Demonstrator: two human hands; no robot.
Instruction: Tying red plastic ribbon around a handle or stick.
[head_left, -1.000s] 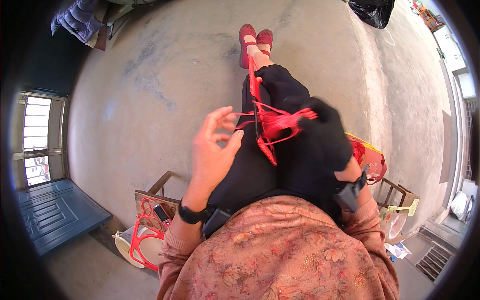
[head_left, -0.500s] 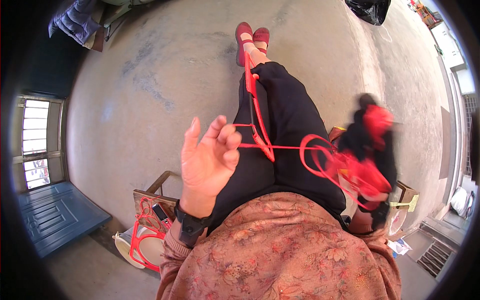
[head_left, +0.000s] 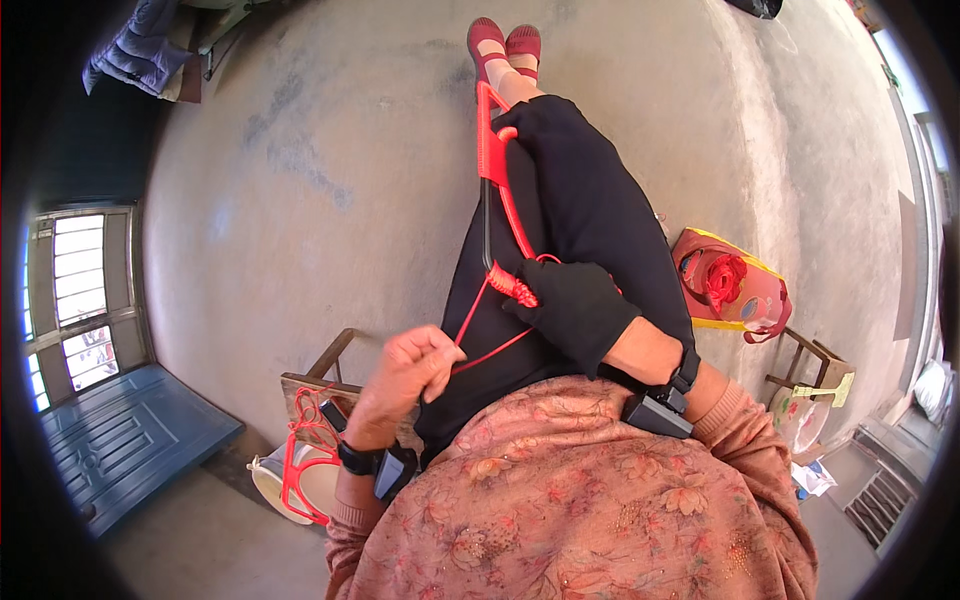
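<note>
Along my legs lies a long narrow frame (head_left: 516, 222), black and largely wound with red cord. My right hand (head_left: 575, 312), in a black glove, is closed around the near end of the frame, where a thick row of red wraps (head_left: 512, 286) shows. To the left, my bare left hand (head_left: 415, 362) pinches a loop of thin red cord (head_left: 473, 318). Both strands of the loop run up to the wrapped end, drawn fairly straight. The glove hides part of the frame's end and the right fingertips.
A red bag (head_left: 735, 305) with yellow trim stands on the floor at right, a red cord coil (head_left: 723, 280) inside. At left, a wooden stool (head_left: 335, 392) carries loose red cord; beside it another red frame (head_left: 290, 485) hangs by a white bucket (head_left: 262, 480).
My right hand has come from the far right onto the frame's near end, without the red cord bundle. A red coil now lies in the bag. My left hand has lowered and closed.
</note>
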